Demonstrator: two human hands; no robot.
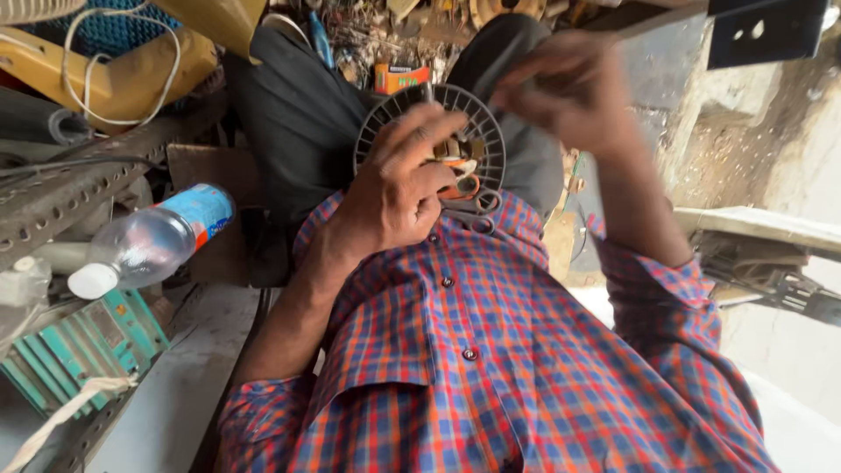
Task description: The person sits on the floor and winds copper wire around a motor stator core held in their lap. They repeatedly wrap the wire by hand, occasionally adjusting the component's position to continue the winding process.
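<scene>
Cluttered workshop: left hand (394,197) grips one round slotted plastic disc (431,144), blurred right hand (565,92) pinches its rim

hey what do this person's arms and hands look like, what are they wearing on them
Both hands, the left hand and the right hand, are bare: no gloves, and no rings or watch that can be made out. The right one is motion-blurred. The checked shirt, in red, orange and blue with dark buttons, has its sleeves rolled up, leaving the forearms bare.
</scene>
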